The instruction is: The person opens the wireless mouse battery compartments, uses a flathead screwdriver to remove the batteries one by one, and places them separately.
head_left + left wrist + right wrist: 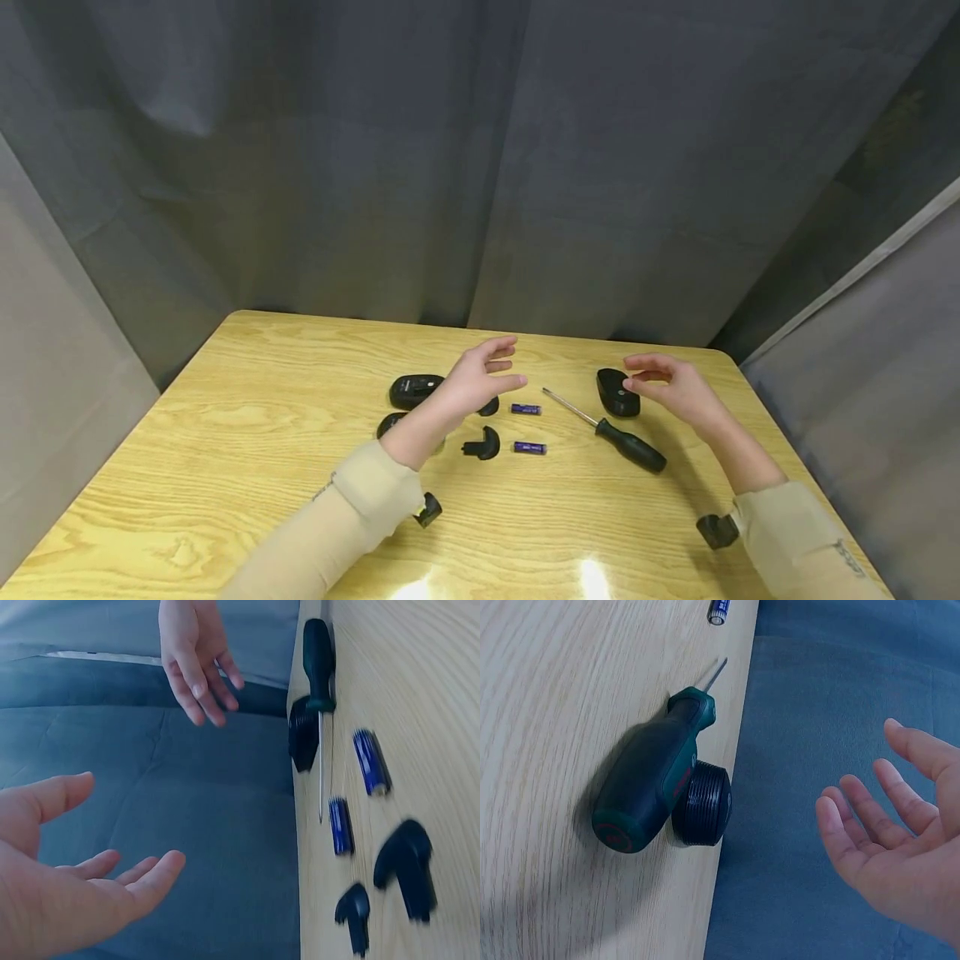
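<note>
My left hand hovers over the table with fingers spread and nothing in it. Below it lie two black hook-shaped plastic pieces and two blue-purple batteries. On the right my other hand, the right one, is also raised, its fingers loosely bent and holding nothing. Nearest to it in the head view is a black computer mouse, with ribbed sides in the right wrist view. A screwdriver with a dark green and black handle lies beside that mouse, its tip towards the batteries.
Another black mouse-like body lies left of the left hand. A second dark rounded piece is partly hidden behind the left forearm. The wood-grained table ends at a dark grey curtain, with pale panels on both sides.
</note>
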The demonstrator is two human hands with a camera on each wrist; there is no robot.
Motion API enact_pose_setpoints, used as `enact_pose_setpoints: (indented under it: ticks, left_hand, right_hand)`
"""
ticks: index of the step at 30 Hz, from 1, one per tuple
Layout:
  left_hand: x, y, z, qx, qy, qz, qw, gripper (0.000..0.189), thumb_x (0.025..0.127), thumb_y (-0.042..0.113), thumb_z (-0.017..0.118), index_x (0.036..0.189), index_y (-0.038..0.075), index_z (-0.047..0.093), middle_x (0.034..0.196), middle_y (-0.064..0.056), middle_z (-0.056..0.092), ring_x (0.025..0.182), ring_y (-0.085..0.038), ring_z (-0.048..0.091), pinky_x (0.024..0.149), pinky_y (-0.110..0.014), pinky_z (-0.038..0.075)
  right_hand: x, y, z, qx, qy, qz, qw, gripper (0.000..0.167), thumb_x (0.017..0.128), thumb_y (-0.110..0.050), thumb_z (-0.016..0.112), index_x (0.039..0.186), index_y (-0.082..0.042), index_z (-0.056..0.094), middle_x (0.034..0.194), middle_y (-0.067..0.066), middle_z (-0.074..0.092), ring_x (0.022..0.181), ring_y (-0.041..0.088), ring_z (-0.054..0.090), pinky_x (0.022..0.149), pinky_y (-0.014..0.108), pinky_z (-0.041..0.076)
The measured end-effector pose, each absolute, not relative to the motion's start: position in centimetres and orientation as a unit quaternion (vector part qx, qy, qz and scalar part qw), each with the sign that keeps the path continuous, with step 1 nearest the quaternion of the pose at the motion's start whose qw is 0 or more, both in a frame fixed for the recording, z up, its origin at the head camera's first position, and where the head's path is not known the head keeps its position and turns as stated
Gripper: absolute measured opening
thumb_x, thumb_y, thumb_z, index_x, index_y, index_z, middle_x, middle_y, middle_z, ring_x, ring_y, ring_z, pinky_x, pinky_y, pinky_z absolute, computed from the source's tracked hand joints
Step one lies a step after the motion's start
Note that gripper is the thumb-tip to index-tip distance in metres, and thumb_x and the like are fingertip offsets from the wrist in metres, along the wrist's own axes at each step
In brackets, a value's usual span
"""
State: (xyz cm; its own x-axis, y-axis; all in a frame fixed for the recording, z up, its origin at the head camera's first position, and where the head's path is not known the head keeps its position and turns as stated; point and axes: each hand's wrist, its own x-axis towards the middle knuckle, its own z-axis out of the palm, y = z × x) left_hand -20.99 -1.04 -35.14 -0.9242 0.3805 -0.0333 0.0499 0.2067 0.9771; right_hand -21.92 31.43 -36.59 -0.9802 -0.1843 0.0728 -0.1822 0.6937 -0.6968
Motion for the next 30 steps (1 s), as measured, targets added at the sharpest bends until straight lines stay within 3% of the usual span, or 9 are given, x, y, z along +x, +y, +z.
enact_pose_setpoints:
  ticks: [7,18,25,30]
  left_hand:
    - [-21.4,2.2,-35.4,0.137,0.736,0.650,0.132,0.064,0.089,0.020,0.066,0.145,0.019,0.035,0.146,-0.004,0.040,0.132,-0.026,0.041,0.104,-0.041,0.043]
    - [-22.2,7.0,-36.6,0.129,0.709,0.685,0.107,0.063,0.087,0.017,0.068,0.143,0.019,0.039,0.144,-0.004,0.043,0.129,-0.025,0.044,0.099,-0.039,0.047]
    - [-22.7,9.8,-37.6,0.101,0.694,0.704,0.111,0.062,0.085,0.018,0.071,0.140,0.018,0.043,0.141,-0.002,0.046,0.128,-0.026,0.045,0.098,-0.040,0.048]
    - [-23.2,11.1,-39.0,0.098,0.677,0.722,0.107,0.061,0.085,0.017,0.070,0.139,0.016,0.043,0.139,-0.002,0.046,0.127,-0.026,0.045,0.097,-0.039,0.048]
  right_hand:
    - [-22.2,32.0,-36.5,-0.072,0.915,-0.397,0.011,0.049,0.092,-0.034,0.060,0.130,-0.004,0.053,0.129,0.017,0.056,0.099,0.001,0.056,0.086,0.025,0.050]
    - [-23.1,33.1,-36.8,-0.057,0.902,-0.426,0.028,0.058,0.093,-0.040,0.057,0.134,-0.001,0.047,0.135,0.022,0.050,0.101,-0.001,0.054,0.081,0.017,0.051]
    - [-23.9,33.7,-37.6,-0.035,0.897,-0.440,0.040,0.064,0.093,-0.045,0.055,0.139,-0.003,0.042,0.140,0.021,0.045,0.123,0.031,0.048,0.092,0.036,0.052]
    - [-24.2,34.0,-38.5,-0.028,0.886,-0.461,0.043,0.065,0.093,-0.045,0.055,0.140,-0.003,0.040,0.141,0.021,0.043,0.118,0.018,0.050,0.095,0.041,0.051]
